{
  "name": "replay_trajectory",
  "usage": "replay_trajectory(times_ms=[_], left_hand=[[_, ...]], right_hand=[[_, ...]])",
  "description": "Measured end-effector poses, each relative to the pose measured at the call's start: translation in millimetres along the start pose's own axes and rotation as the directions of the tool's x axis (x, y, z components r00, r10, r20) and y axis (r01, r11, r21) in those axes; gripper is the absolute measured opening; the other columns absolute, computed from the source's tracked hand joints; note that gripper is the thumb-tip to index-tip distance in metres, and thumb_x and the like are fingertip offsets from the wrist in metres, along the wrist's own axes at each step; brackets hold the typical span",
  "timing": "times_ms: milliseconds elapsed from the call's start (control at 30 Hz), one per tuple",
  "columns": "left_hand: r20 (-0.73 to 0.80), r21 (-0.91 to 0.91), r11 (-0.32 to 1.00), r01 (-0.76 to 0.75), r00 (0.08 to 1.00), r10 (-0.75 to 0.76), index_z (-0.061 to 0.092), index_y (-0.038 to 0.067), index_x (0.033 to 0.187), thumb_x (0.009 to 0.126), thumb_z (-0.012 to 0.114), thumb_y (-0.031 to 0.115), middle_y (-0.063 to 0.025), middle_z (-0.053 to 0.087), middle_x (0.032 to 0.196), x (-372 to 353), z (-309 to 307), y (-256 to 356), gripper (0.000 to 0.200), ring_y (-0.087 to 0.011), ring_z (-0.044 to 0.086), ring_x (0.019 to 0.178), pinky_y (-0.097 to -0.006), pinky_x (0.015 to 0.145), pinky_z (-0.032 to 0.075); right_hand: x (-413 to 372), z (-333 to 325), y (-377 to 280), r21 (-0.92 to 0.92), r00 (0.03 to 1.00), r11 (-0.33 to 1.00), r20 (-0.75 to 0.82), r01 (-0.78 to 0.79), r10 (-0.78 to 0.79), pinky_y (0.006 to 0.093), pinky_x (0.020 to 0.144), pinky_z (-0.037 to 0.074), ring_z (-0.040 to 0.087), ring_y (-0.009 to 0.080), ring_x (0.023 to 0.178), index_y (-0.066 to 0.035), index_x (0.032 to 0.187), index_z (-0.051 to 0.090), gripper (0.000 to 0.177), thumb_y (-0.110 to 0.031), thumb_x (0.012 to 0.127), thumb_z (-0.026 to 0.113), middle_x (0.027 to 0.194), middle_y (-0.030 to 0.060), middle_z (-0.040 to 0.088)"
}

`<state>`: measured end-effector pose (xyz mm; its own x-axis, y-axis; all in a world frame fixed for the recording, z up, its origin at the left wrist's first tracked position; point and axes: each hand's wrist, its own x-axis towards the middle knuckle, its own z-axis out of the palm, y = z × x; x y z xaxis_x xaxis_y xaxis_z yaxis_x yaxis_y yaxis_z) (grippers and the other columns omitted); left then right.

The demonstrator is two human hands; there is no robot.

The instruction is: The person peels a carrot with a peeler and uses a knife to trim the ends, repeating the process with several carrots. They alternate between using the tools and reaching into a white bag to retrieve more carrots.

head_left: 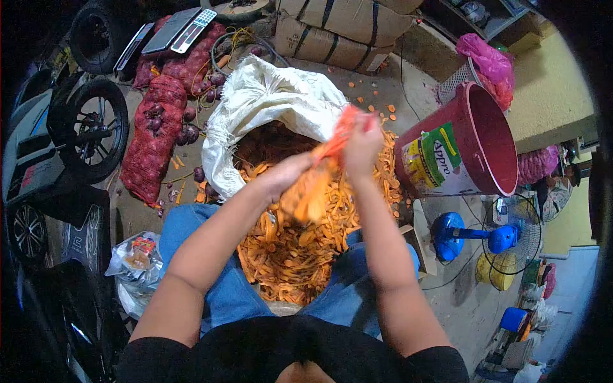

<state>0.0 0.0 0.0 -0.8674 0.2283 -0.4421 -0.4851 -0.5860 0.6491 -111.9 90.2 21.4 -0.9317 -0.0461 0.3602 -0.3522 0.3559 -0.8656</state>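
My right hand is closed around the gathered top of a red-orange plastic bag, smeared by motion. Lower on the same bag, my left hand grips its side, with the fingers partly hidden. Orange pieces that look like carrot strips show in the bag's lower part. Beneath both hands, between my knees, lies a large heap of cut carrot strips and slices. Behind the heap a white woven sack lies with its mouth toward me, and more strips are inside.
A maroon bucket stands tilted in view at right, near a blue fan. Red mesh sacks of onions lie at left, with a scale on one. Cardboard boxes stand behind; a motorbike wheel is far left.
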Motion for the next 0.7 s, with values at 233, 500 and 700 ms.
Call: replay_trajectory(times_ms=[233, 500, 700], left_hand=[[-0.055, -0.011, 0.994, 0.113, 0.992, -0.113, 0.045, 0.003, 0.106, 0.085, 0.037, 0.027, -0.0078, 0.057, 0.089, -24.0, 22.9, 5.1, 0.033, -0.0138, 0.058, 0.075, -0.0280, 0.068, 0.048], [0.013, -0.310, 0.947, -0.081, 0.996, 0.089, 0.047, 0.006, 0.104, 0.086, 0.032, 0.036, -0.0071, 0.057, 0.091, 4.5, -13.4, -3.3, 0.038, -0.0154, 0.057, 0.077, -0.0312, 0.068, 0.047], [0.008, -0.407, 0.908, -0.099, 0.994, 0.112, 0.046, 0.004, 0.106, 0.086, 0.031, 0.030, -0.0096, 0.056, 0.095, 4.7, -10.5, -2.2, 0.035, -0.0172, 0.057, 0.079, -0.0311, 0.070, 0.048]], right_hand=[[59.4, -38.5, 44.2, -0.133, 0.933, 0.959, -0.300, -0.249, 0.200, 0.0350, 0.054, 0.039, 0.051, 0.0234, 0.055, 0.003, 0.072, 0.051, 0.024, -0.021, 0.079, 0.050, 0.062, 0.0140, 0.054], [-3.9, -1.5, -16.7, 0.442, 0.968, 0.874, 0.224, -0.204, 0.113, 0.0254, 0.052, 0.037, 0.045, 0.0098, 0.057, -0.001, 0.076, 0.050, 0.021, -0.021, 0.082, 0.049, 0.063, 0.0027, 0.051], [-42.7, -5.1, -35.3, 0.233, 0.966, 0.971, 0.231, 0.060, -0.115, 0.0277, 0.047, 0.036, 0.045, 0.0131, 0.049, 0.000, 0.075, 0.051, 0.024, -0.023, 0.082, 0.046, 0.054, 0.0067, 0.048]])
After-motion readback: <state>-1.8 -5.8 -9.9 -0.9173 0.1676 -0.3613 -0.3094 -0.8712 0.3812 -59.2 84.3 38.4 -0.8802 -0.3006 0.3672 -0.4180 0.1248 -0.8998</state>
